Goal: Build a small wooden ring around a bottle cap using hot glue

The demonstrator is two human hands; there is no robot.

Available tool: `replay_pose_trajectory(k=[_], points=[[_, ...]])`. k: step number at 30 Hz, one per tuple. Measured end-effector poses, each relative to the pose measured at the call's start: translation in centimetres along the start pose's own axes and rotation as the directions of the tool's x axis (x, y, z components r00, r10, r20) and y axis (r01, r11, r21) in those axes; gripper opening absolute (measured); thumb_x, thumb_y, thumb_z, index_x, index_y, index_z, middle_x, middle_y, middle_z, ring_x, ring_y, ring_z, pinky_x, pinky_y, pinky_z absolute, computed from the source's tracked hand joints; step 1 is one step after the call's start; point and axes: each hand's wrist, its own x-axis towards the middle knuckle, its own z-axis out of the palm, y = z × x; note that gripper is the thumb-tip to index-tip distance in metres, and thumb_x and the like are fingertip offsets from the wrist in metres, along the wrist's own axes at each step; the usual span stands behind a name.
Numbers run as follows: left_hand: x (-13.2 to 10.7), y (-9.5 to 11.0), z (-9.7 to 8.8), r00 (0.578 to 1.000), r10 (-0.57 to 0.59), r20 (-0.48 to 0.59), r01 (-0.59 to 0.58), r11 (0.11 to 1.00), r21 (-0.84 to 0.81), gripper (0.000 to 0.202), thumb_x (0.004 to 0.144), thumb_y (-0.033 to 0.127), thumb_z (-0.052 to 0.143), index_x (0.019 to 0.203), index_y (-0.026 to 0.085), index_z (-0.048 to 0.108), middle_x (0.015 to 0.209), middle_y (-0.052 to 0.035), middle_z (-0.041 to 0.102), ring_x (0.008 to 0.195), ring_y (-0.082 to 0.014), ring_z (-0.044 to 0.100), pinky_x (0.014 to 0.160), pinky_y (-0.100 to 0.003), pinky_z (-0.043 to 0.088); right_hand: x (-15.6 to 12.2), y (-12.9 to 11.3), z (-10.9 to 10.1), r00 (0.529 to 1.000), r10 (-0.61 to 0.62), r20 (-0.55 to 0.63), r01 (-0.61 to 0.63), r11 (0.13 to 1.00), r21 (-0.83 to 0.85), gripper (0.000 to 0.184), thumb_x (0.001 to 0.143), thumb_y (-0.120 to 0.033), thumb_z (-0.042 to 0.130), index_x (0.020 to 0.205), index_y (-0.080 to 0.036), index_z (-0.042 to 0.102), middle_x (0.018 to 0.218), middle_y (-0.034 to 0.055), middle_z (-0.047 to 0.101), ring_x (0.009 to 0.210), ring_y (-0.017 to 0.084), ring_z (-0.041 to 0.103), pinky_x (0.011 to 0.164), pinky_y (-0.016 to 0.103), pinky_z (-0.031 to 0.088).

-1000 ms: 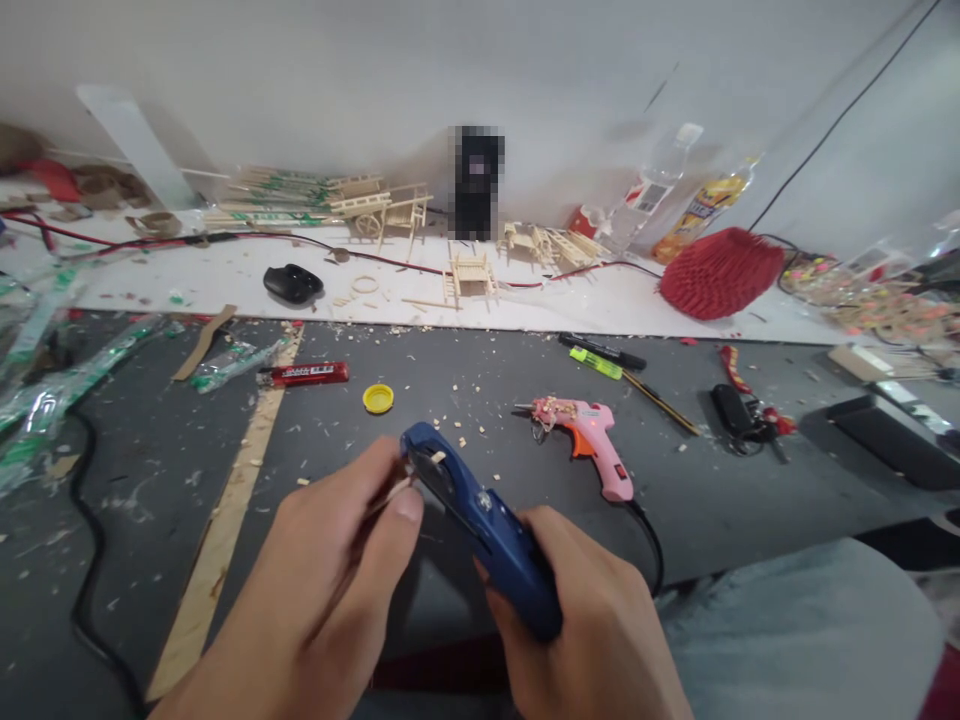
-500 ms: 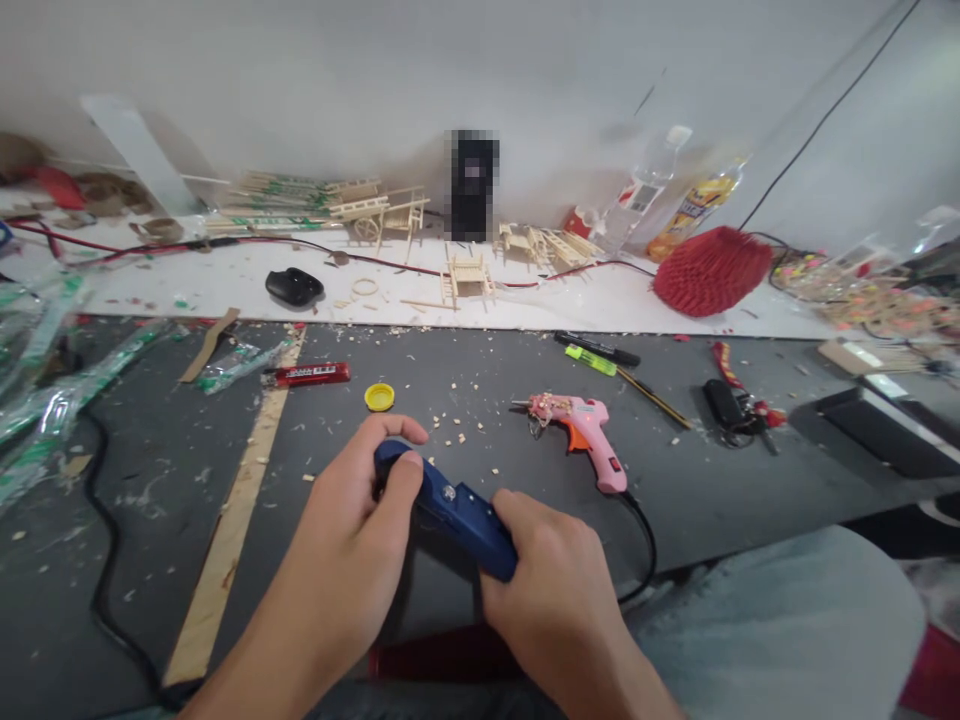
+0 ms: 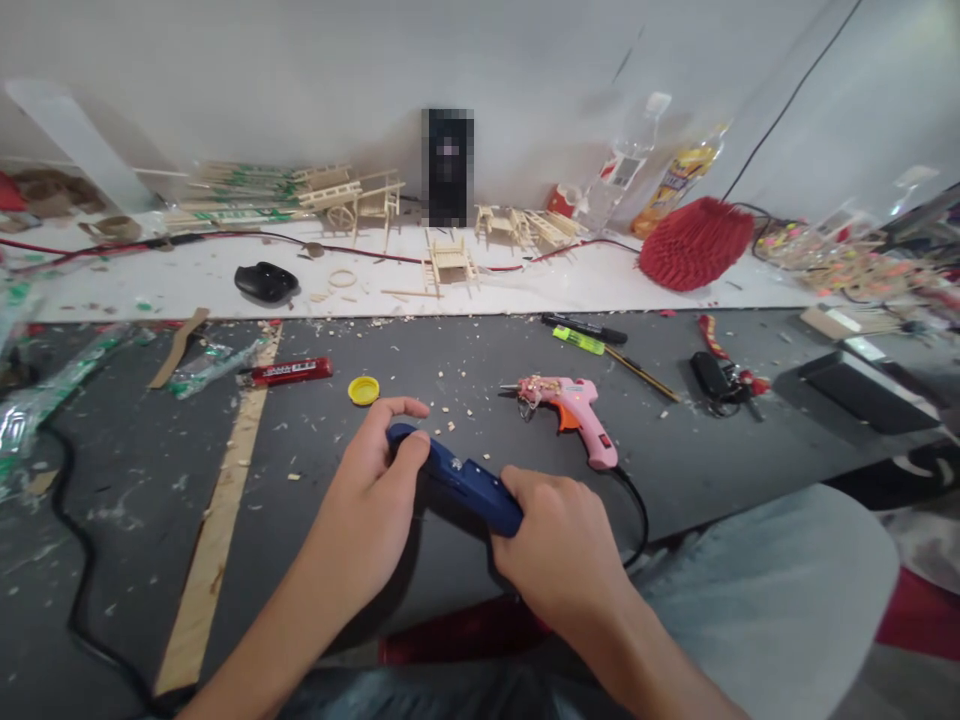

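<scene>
A dark blue elongated tool (image 3: 469,483) with a small silver screw lies between my hands, above the grey table; its exact kind is unclear. My left hand (image 3: 379,465) is closed on its far-left end, thumb pressed on top and index finger curved beyond it. Around the lower-right end wrap the fingers of my right hand (image 3: 559,525), which hide that tip. To the right of the tool lies a pink glue gun (image 3: 574,405) with an orange trigger. Just past my left fingers sits a yellow cap (image 3: 364,390). Small wood bits are scattered nearby.
Miniature wooden furniture (image 3: 450,260) and a black mouse (image 3: 266,283) stand on the white strip. A red tube (image 3: 292,371), a highlighter (image 3: 577,341), keys (image 3: 724,380) and a black box (image 3: 866,390) lie on the grey table (image 3: 300,540). Bottles (image 3: 626,170) lean at the wall.
The view has shifted, so the table's things appear farther left and slightly higher. Both hands keep their hold on the blue tool, which is slightly more level.
</scene>
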Motion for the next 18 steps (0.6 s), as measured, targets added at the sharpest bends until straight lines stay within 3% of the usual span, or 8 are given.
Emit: replay_pose_trajectory(k=[7, 13, 15, 18], points=[[0.0, 0.0, -0.3, 1.0, -0.016, -0.006, 0.015, 0.999, -0.036, 0.031, 0.086, 0.038, 0.069, 0.114, 0.026, 0.068, 0.07, 0.0068, 0.045, 0.062, -0.0167, 0.044, 0.058, -0.027, 0.031, -0.1, 0.0, 0.9, 0.998, -0.02, -0.051, 0.017, 0.998, -0.058, 0.017, 0.082, -0.009, 0.068, 0.073, -0.024, 0.071, 0.077, 0.0031, 0.084, 0.067, 0.023, 0.074, 0.059, 0.033, 0.023], [0.4, 0.8, -0.3, 0.997, -0.047, 0.065, 0.054, 0.994, -0.099, 0.02, 0.08, 0.03, 0.068, 0.097, 0.02, 0.072, 0.067, 0.0048, 0.054, 0.061, -0.0147, 0.048, 0.053, -0.025, 0.032, -0.5, 0.4, 0.7, 0.977, -0.034, -0.212, 0.0, 0.987, -0.158, 0.014, 0.08, -0.01, 0.067, 0.077, -0.024, 0.07, 0.073, 0.0035, 0.079, 0.066, 0.024, 0.072, 0.06, 0.035, 0.02], [0.7, 1.0, -0.2, 0.995, -0.058, 0.075, 0.066, 0.991, -0.114, 0.015, 0.083, 0.025, 0.068, 0.096, 0.019, 0.073, 0.068, 0.0047, 0.056, 0.061, -0.014, 0.051, 0.053, -0.024, 0.035, -0.5, 0.6, 0.6, 0.963, -0.062, -0.261, 0.011, 0.981, -0.194, 0.013, 0.079, -0.011, 0.069, 0.079, -0.024, 0.069, 0.075, 0.004, 0.077, 0.069, 0.025, 0.072, 0.062, 0.035, 0.024], [1.4, 0.8, -0.2, 0.992, -0.081, 0.094, 0.092, 0.989, -0.113, 0.008, 0.097, 0.024, 0.072, 0.102, 0.017, 0.072, 0.08, 0.0025, 0.066, 0.067, -0.0147, 0.062, 0.059, -0.025, 0.049, -0.3, 1.2, 0.4, 0.942, -0.111, -0.317, 0.034, 0.97, -0.24, 0.014, 0.076, -0.013, 0.074, 0.08, -0.024, 0.067, 0.076, 0.0038, 0.075, 0.076, 0.028, 0.071, 0.068, 0.037, 0.034]])
